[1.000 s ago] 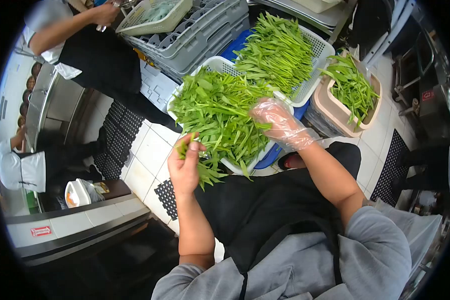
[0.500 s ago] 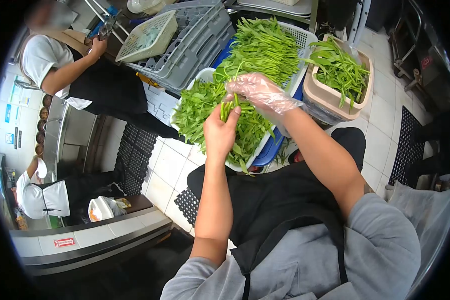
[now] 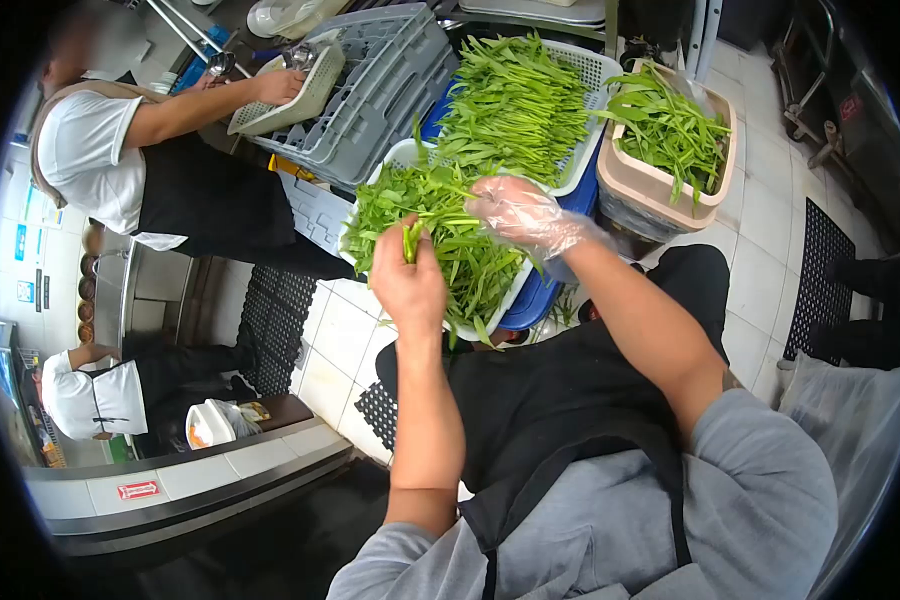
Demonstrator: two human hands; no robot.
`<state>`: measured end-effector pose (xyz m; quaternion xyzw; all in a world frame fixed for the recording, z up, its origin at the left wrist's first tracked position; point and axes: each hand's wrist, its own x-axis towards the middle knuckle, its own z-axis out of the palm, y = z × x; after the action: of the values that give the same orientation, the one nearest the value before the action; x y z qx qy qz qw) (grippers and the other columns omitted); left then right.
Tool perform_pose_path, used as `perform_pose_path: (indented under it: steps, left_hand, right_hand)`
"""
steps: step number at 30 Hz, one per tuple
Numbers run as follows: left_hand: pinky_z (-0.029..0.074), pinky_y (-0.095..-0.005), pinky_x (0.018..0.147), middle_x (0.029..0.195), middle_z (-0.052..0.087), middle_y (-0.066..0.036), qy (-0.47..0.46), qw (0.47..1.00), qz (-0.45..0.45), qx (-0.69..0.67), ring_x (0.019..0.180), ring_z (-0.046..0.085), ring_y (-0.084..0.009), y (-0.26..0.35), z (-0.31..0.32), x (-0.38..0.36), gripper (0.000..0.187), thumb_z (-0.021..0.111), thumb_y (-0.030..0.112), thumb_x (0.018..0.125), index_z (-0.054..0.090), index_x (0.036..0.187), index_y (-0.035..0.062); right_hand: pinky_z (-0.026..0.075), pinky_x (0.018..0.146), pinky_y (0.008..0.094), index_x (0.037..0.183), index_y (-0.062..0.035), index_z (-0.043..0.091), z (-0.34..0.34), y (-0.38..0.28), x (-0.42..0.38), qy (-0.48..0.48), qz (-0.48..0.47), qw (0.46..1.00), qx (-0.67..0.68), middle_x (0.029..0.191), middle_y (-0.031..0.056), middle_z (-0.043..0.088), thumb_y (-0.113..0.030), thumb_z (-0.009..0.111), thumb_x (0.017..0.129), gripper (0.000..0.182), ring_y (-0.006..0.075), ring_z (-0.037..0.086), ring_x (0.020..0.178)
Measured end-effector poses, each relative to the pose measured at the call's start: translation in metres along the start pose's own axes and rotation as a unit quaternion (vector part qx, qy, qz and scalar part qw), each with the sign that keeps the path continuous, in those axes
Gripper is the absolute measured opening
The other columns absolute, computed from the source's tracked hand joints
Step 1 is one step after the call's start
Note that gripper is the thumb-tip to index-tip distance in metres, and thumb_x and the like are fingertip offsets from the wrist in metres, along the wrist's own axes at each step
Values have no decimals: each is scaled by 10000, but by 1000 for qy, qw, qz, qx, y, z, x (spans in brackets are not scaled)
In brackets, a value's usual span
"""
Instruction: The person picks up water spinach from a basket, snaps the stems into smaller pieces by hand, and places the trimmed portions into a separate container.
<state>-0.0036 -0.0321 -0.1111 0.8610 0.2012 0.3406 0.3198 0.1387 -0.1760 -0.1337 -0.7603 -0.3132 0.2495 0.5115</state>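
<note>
My bare left hand [image 3: 408,284] is closed around a few short green stems [image 3: 411,240] over the left side of the near white basket [image 3: 518,300]. That basket is heaped with leafy greens [image 3: 475,275]. In a clear plastic glove, my right hand [image 3: 522,215] pinches a leafy green stalk [image 3: 440,184] above the same heap. Behind it, a second white basket [image 3: 600,92] holds long green stalks [image 3: 515,105] laid side by side. At the right, a beige bin [image 3: 667,198] is filled with loose greens [image 3: 670,135].
A co-worker [image 3: 90,165] at the upper left reaches into a small cream basket [image 3: 315,92] on grey racks [image 3: 395,90]. Another person [image 3: 95,398] stands at the lower left. Black mats [image 3: 275,315] lie on the tiled floor, and a plastic-covered item [image 3: 850,425] stands at the right.
My hands have moved apart; the left went left and down with the stems, and the right holds a stalk. The co-worker's arm now reaches into the cream basket.
</note>
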Motion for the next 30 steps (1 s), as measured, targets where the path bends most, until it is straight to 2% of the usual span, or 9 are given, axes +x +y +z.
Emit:
perform_pose_path:
  steps: [2,4,7,12,15,18,22,25,30]
  left_hand:
    - [538,-382,919,1099,744,-161,-45,990,128,47,1013,709,-309,26,-12,14,240,693,52,907,733,1140,9]
    - [532,-452,927,1076,724,-212,-119,963,229,82,1057,667,-423,28,-10,31,300,681,57,884,725,1180,36]
    - [523,-474,904,1044,717,-243,-299,931,129,168,1032,668,-429,12,-9,49,259,664,120,909,725,1148,40]
    - [510,-501,895,1057,711,-250,-345,924,31,165,1020,669,-436,18,-16,53,233,659,176,939,732,1119,48]
    - [501,-515,907,1125,709,-237,-253,950,177,42,1038,666,-443,12,-5,49,278,657,166,942,728,1188,57]
    - [520,-448,889,1103,733,-184,-308,935,94,147,979,700,-352,13,-7,53,318,649,163,968,706,1261,53]
    - [507,-286,838,976,712,-55,-214,967,-83,-110,896,646,-132,-11,-40,55,281,625,178,1033,698,1225,-12]
    - [524,-288,720,862,675,-38,-89,893,-206,-391,762,649,-144,-46,-53,49,162,625,163,1041,668,1047,8]
    - [430,-251,563,761,576,21,-69,923,-218,-309,601,502,-72,-52,-61,35,174,725,111,954,667,1077,3]
  right_hand:
    - [509,823,507,926,-2,659,-7,-9,-8,15,-115,988,-101,909,251,664,-247,586,919,256,447,651,902]
    - [513,846,494,954,-8,676,-12,-14,-4,-21,-159,974,-163,933,249,677,-247,585,919,258,437,658,929]
    - [521,887,451,1081,-29,714,-22,-26,-3,-34,-161,978,-129,997,217,704,-259,621,908,303,387,677,983]
    - [531,892,415,1138,-36,730,-34,-21,-13,-31,-110,988,-102,1037,181,727,-279,623,903,354,331,696,976]
    - [537,867,423,1109,-27,742,-24,-13,-6,-30,-126,990,-55,993,195,723,-282,602,905,355,338,698,925]
    - [523,844,425,1072,-11,733,-19,-25,-5,-37,-108,994,6,968,197,708,-278,608,929,328,331,677,895]
    - [532,879,437,1013,-12,732,-21,-25,6,136,-59,988,-43,977,206,706,-264,605,937,293,340,684,923]
    - [547,902,462,976,-26,741,16,53,43,100,-217,947,-214,995,216,711,-234,599,923,258,368,694,950]
    - [567,822,489,944,-36,716,39,32,39,36,-129,911,-389,948,196,719,-121,631,813,178,373,704,928]
